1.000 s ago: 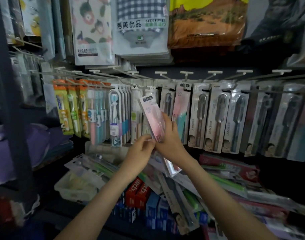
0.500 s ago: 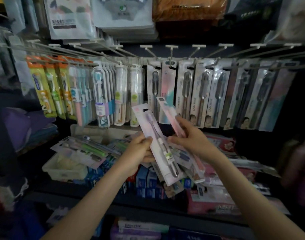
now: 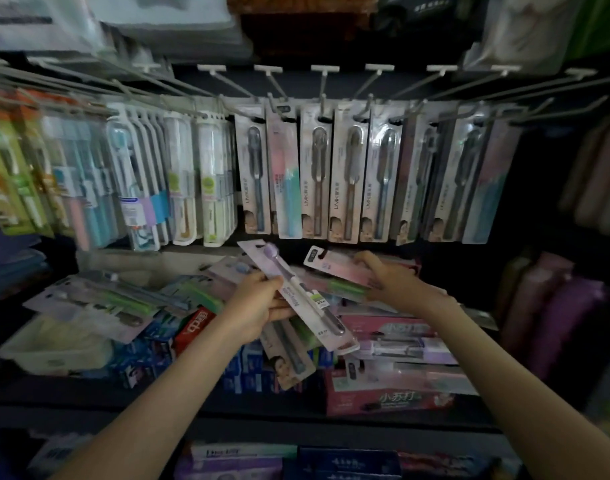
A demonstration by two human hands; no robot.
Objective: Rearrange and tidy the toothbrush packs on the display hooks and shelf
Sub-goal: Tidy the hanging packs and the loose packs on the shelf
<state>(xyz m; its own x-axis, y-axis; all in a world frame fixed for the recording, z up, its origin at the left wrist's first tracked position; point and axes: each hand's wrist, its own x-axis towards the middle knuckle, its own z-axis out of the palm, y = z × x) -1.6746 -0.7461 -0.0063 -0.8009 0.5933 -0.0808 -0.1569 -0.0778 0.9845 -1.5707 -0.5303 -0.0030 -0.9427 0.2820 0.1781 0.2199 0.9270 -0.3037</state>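
Two packs are in hand, one each. The left hand (image 3: 258, 304) curls round a purple toothbrush pack (image 3: 298, 296), held tilted above the shelf (image 3: 227, 408). The right hand (image 3: 388, 280) grips a pink pack (image 3: 334, 270) just right of it, low over the loose pile. Beyond, one row of hooks (image 3: 372, 81) carries hanging packs (image 3: 348, 174); one white tray (image 3: 50, 348) sits near left

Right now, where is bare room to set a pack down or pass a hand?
Free: the dark band between the hanging packs and the shelf pile, right of the right hand gripping the pink pack. Crowded: the pile itself, under the left hand holding the purple pack, and the hanging packs.
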